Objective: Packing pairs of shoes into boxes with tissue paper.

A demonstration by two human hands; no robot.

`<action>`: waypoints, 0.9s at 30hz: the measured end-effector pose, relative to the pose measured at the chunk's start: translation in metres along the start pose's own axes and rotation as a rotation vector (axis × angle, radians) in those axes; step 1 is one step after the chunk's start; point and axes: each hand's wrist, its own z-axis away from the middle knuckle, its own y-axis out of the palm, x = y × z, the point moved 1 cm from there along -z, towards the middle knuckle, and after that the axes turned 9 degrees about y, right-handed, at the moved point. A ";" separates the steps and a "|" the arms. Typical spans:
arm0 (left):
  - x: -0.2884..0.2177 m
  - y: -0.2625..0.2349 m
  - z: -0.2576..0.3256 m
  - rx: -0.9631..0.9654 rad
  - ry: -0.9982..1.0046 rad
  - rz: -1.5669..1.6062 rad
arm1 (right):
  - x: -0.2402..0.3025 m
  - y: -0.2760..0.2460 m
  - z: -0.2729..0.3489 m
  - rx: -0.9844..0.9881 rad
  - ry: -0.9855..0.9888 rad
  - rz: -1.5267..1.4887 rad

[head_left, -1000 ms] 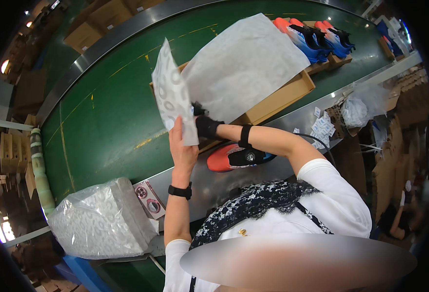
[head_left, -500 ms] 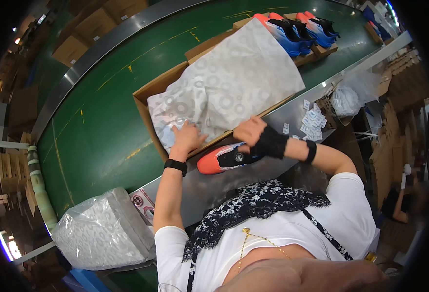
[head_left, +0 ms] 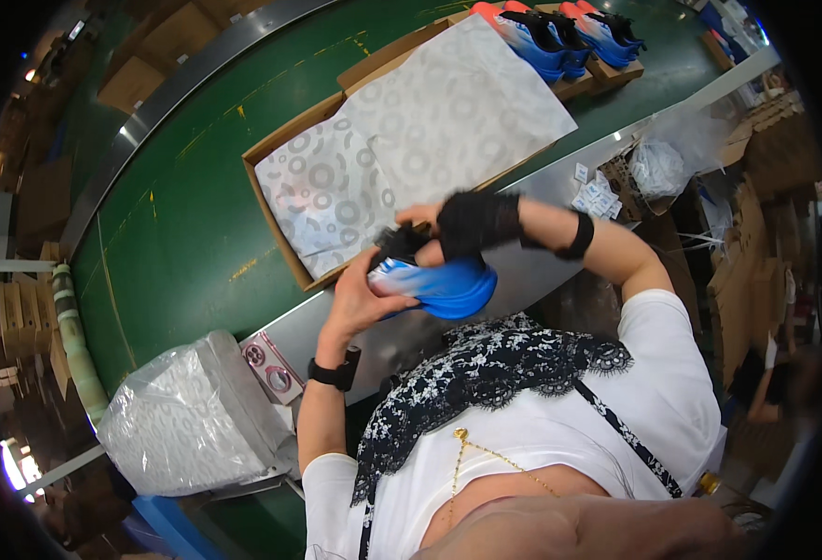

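I hold a blue shoe (head_left: 444, 285) in both hands above the near edge of the green conveyor belt (head_left: 178, 224). My left hand (head_left: 360, 299) cups the shoe's left end, fingers closed on it. My right hand (head_left: 453, 229), in a black fingerless glove, grips the shoe from above. Just beyond, an open cardboard box (head_left: 266, 201) lined with patterned tissue paper (head_left: 411, 131) rests on the belt.
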 end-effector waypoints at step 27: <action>0.132 -0.011 -0.119 -0.464 -0.802 0.791 | -0.069 0.076 0.017 -0.153 0.491 -0.884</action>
